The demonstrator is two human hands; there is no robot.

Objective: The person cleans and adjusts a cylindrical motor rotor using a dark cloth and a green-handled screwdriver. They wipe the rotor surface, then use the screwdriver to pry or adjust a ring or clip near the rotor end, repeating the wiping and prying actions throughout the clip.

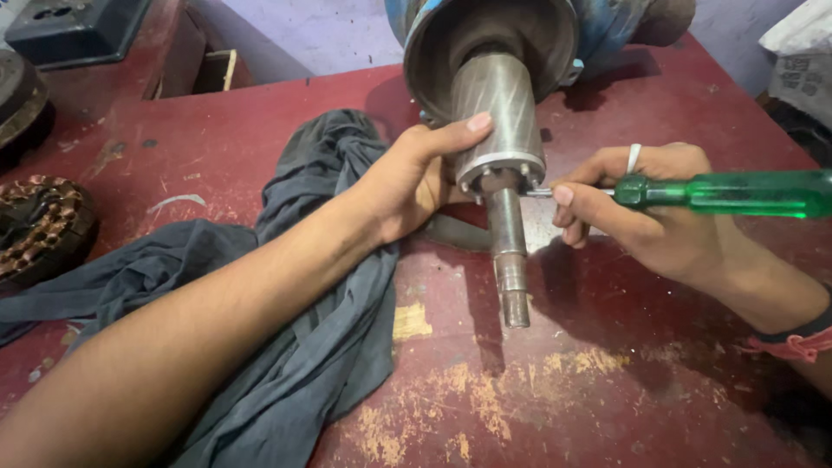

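A grey metal rotor [497, 113] with a steel shaft [510, 260] sticks out of a blue motor housing [451, 39] toward me on the red table [555, 381]. My left hand [414, 178] wraps the rotor's left side, thumb laid across its top. My right hand [641, 212], a ring on one finger, grips a screwdriver with a green handle [737, 192]. The screwdriver lies level, and its metal tip touches the rotor's end face beside the shaft.
A dark grey cloth [321, 286] lies rumpled under my left forearm. A round copper-wound part [39, 225] sits at the left edge. A dark box [74, 26] stands at the back left. White fabric [802, 52] shows at the right.
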